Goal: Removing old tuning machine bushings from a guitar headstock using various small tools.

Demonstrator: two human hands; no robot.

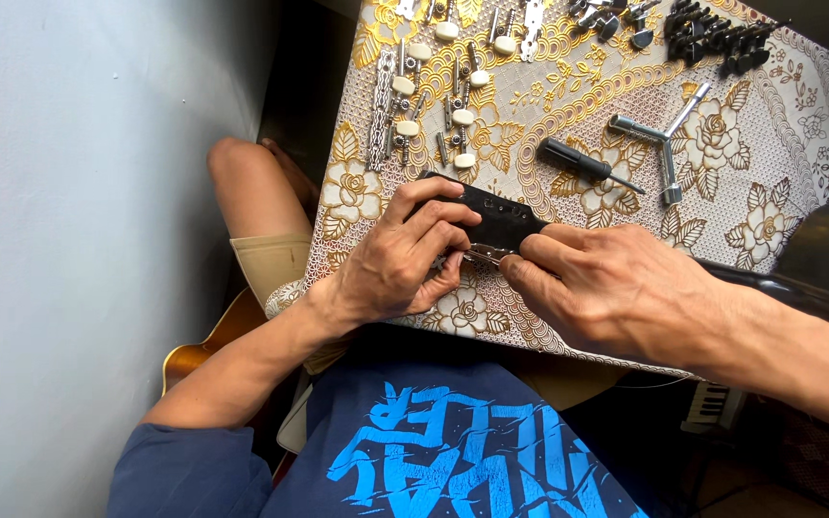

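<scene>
2 hands work at the near edge of the surface, which has a gold floral cloth on it. Landmark: black guitar headstock, lying at that near edge, neck running off to the right. Left hand is wrapped over its left end, fingers curled on top, thumb beneath. Right hand pinches a small metal tuner part against the headstock's near side; exact finger contact is partly hidden. Beyond the headstock: T-shaped wrench, black-handled screwdriver, then rows of cream-knobbed tuning machines; black tuners far beyond, right. Risk, as I judge it: the part sits right at the edge, so a slipped pinch drops it to the floor. Forcing a misaligned fit could scratch the headstock.
</scene>
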